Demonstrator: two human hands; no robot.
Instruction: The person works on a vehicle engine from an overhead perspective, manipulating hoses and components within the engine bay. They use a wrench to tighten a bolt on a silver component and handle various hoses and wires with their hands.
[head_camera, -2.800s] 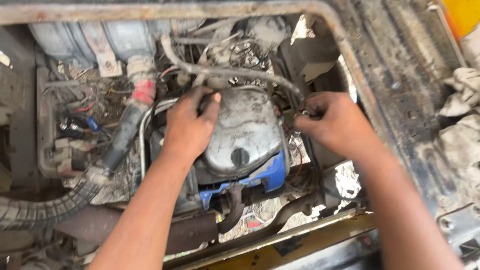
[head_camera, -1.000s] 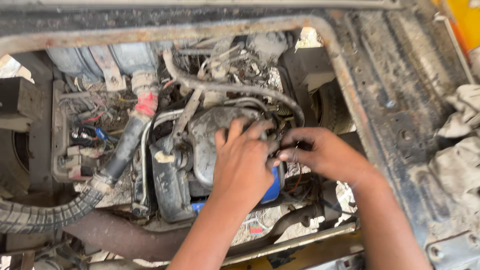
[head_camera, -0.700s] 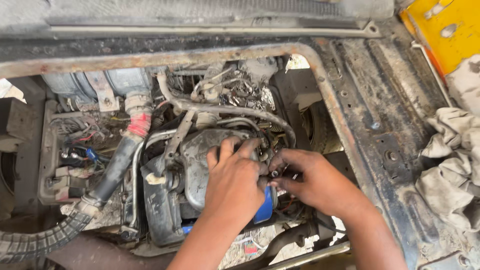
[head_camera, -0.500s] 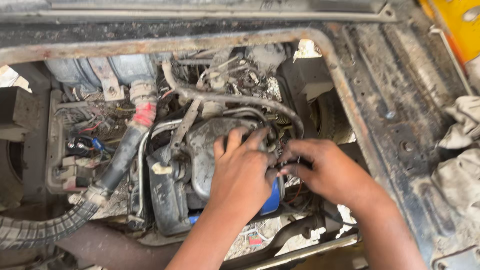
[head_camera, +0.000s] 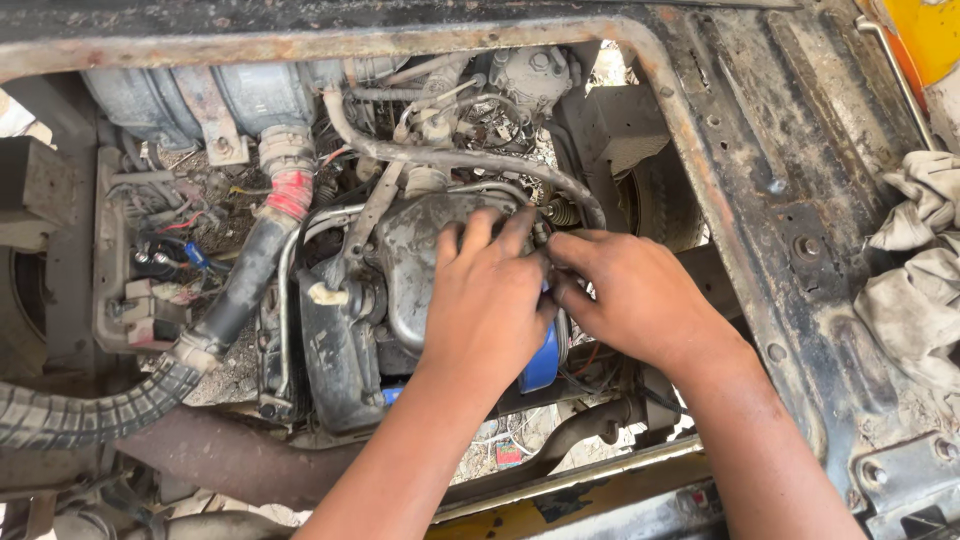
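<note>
left hand (head_camera: 487, 305) spread flat on grey engine cover (head_camera: 415, 250); right hand (head_camera: 630, 295) beside it, fingertips pressed together, touching left; blue filter (head_camera: 541, 362) beneath.

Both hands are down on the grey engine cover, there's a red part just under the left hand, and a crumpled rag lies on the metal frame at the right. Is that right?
Not quite: the part under the left hand is blue, not red, as the head view shows. The rest holds: the left hand lies on the grey engine cover, the right hand works at its right edge, and the crumpled rag lies on the metal frame at the right.
</note>
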